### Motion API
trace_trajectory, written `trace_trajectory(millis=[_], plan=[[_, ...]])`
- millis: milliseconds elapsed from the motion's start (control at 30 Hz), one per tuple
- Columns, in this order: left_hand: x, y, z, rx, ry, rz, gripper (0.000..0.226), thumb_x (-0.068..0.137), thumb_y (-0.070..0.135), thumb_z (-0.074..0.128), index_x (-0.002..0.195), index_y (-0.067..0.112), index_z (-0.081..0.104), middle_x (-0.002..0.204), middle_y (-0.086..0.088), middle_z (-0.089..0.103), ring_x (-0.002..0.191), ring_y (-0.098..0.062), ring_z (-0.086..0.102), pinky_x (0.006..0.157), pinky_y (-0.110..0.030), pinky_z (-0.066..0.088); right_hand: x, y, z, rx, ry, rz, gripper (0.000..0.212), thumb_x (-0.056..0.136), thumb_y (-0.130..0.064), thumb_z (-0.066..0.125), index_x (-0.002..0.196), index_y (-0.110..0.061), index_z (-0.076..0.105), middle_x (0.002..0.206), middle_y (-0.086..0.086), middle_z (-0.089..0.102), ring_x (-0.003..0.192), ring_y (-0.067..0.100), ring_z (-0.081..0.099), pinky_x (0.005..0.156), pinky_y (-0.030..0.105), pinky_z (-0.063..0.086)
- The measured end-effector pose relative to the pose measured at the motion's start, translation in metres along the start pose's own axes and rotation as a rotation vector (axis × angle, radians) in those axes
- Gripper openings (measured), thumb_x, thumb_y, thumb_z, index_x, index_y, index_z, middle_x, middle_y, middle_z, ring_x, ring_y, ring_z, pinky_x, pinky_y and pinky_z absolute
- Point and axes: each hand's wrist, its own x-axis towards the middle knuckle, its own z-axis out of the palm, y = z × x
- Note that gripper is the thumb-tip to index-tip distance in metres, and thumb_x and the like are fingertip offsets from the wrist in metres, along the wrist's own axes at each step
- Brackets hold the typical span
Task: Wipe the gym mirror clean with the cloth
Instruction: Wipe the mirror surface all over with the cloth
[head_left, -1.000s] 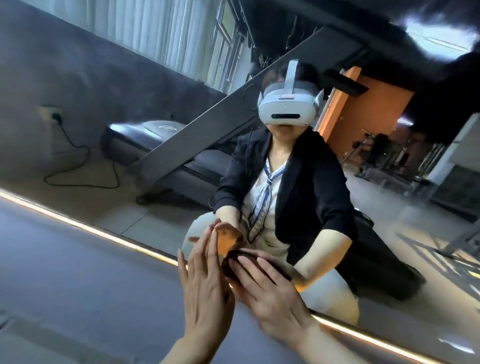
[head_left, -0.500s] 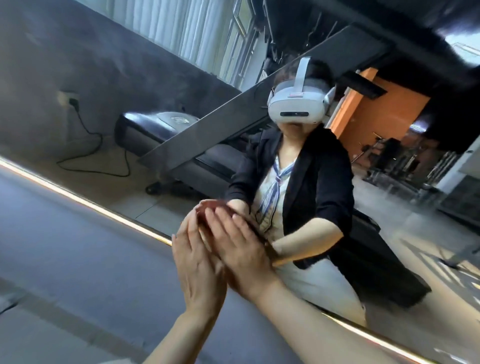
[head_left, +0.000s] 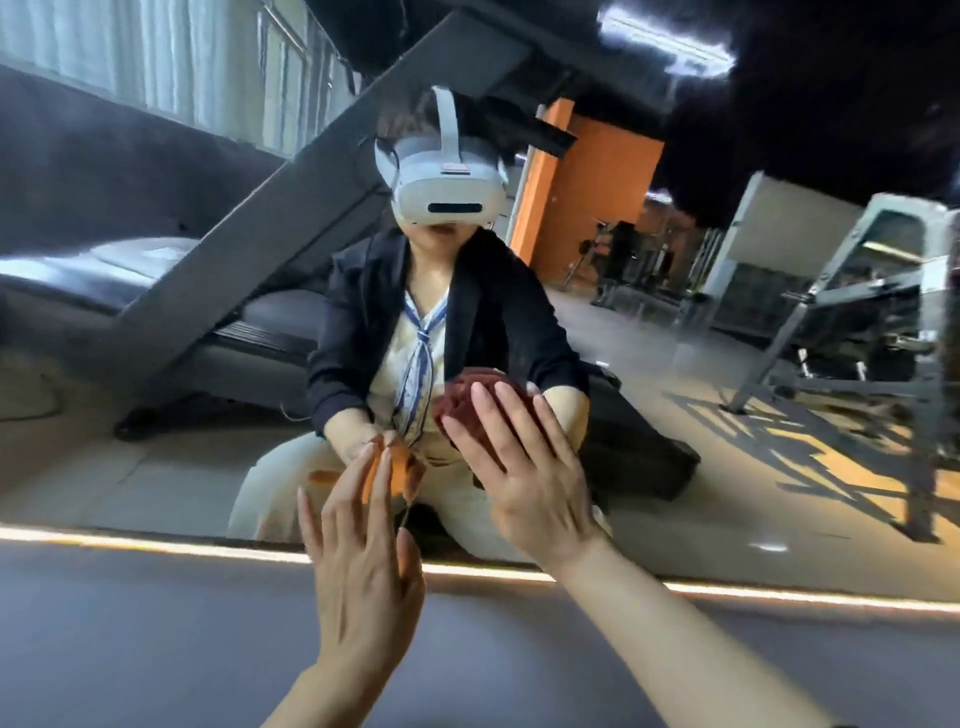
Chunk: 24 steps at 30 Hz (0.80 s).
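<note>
The gym mirror (head_left: 156, 441) fills the upper view and reflects a crouching person in a headset. A bunched dark red cloth (head_left: 457, 400) lies against the glass under my right hand (head_left: 524, 467), whose straight, spread fingers press it flat. Most of the cloth is hidden beneath that hand. My left hand (head_left: 358, 561) rests lower and to the left, fingers straight, fingertips touching the glass just above the mirror's bottom edge. It holds nothing. An orange-lit reflection meets its fingertips.
A glowing light strip (head_left: 156, 540) runs along the mirror's bottom edge, with a grey wall panel (head_left: 156, 649) below it. Reflected in the glass are a treadmill (head_left: 156, 270), a weight rack (head_left: 857, 338) and an orange wall (head_left: 587, 197).
My right hand has slid the cloth up and to the right, away from my left hand, which was beside it before. The view has levelled, so the light strip now runs almost horizontally.
</note>
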Motion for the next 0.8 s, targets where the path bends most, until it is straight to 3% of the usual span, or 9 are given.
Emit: trace_trajectory(millis=[200, 300, 400, 500, 567, 600, 667, 733, 800], plan=[[0.038, 0.047, 0.012, -0.005, 0.038, 0.037, 0.059, 0.097, 0.036, 0.038, 0.149, 0.007, 0.039, 0.154, -0.014, 0.037, 0.138, -0.031, 0.033, 0.124, -0.046, 0.001, 0.083, 0.014, -0.005, 0.115, 0.198, 0.094, 0.043, 0.103, -0.02, 0.047, 0.144, -0.019, 0.055, 0.153, 0.01, 0.046, 0.144, 0.027, 0.04, 0.117, 0.049, 0.032], [0.044, 0.073, 0.023, 0.015, 0.032, 0.104, 0.061, 0.09, 0.029, 0.041, 0.148, 0.008, 0.044, 0.154, -0.014, 0.039, 0.136, -0.032, 0.037, 0.123, -0.053, 0.006, 0.034, 0.068, -0.018, 0.038, 0.188, 0.215, 0.045, 0.103, -0.016, 0.046, 0.147, -0.02, 0.051, 0.156, 0.012, 0.041, 0.146, 0.03, 0.038, 0.119, 0.05, 0.029], [0.046, 0.101, 0.04, 0.08, 0.03, 0.2, 0.061, 0.086, 0.021, 0.042, 0.145, 0.005, 0.048, 0.15, -0.015, 0.044, 0.132, -0.031, 0.04, 0.116, -0.063, 0.016, -0.042, 0.133, -0.035, -0.114, 0.167, 0.43, 0.047, 0.098, -0.014, 0.059, 0.144, -0.017, 0.052, 0.154, 0.016, 0.038, 0.14, 0.036, 0.044, 0.116, 0.051, 0.035], [0.054, 0.125, 0.054, 0.144, 0.003, 0.313, 0.06, 0.087, 0.016, 0.045, 0.145, 0.002, 0.047, 0.151, -0.016, 0.044, 0.136, -0.029, 0.037, 0.111, -0.067, 0.022, -0.06, 0.168, -0.046, -0.095, 0.285, 0.753, 0.036, 0.108, -0.02, 0.043, 0.136, -0.006, 0.06, 0.148, 0.026, 0.046, 0.135, 0.044, 0.047, 0.11, 0.056, 0.041], [0.068, 0.143, 0.058, 0.191, -0.022, 0.39, 0.062, 0.086, 0.016, 0.042, 0.147, 0.003, 0.045, 0.152, -0.015, 0.043, 0.139, -0.03, 0.035, 0.111, -0.069, 0.023, -0.024, 0.167, -0.044, -0.036, 0.375, 0.843, 0.038, 0.108, -0.019, 0.039, 0.138, -0.004, 0.059, 0.149, 0.027, 0.044, 0.138, 0.045, 0.043, 0.112, 0.057, 0.037], [0.077, 0.152, 0.06, 0.2, -0.018, 0.419, 0.061, 0.087, 0.017, 0.041, 0.146, 0.002, 0.046, 0.151, -0.016, 0.044, 0.139, -0.03, 0.035, 0.111, -0.07, 0.023, -0.001, 0.163, -0.041, -0.001, 0.393, 0.784, 0.037, 0.106, -0.015, 0.045, 0.14, -0.005, 0.057, 0.151, 0.026, 0.043, 0.14, 0.044, 0.04, 0.114, 0.057, 0.034], [0.097, 0.172, 0.058, 0.193, 0.033, 0.435, 0.054, 0.094, 0.022, 0.04, 0.142, 0.002, 0.051, 0.147, -0.016, 0.049, 0.138, -0.029, 0.036, 0.115, -0.065, 0.017, 0.033, 0.154, -0.038, 0.056, 0.336, 0.481, 0.042, 0.1, -0.009, 0.055, 0.142, -0.009, 0.055, 0.152, 0.022, 0.043, 0.143, 0.04, 0.038, 0.117, 0.055, 0.031], [0.117, 0.19, 0.054, 0.188, 0.08, 0.433, 0.052, 0.1, 0.03, 0.036, 0.142, 0.003, 0.052, 0.145, -0.014, 0.05, 0.136, -0.028, 0.037, 0.118, -0.059, 0.012, 0.039, 0.173, -0.043, 0.07, 0.25, 0.155, 0.043, 0.102, -0.008, 0.048, 0.145, -0.012, 0.054, 0.154, 0.017, 0.043, 0.144, 0.035, 0.038, 0.119, 0.051, 0.03], [0.135, 0.202, 0.051, 0.214, 0.093, 0.455, 0.053, 0.098, 0.03, 0.037, 0.14, 0.003, 0.053, 0.145, -0.012, 0.051, 0.136, -0.028, 0.039, 0.12, -0.057, 0.011, 0.028, 0.222, -0.056, 0.015, 0.254, 0.087, 0.044, 0.103, -0.008, 0.045, 0.145, -0.015, 0.053, 0.154, 0.015, 0.044, 0.144, 0.032, 0.04, 0.12, 0.049, 0.03]])
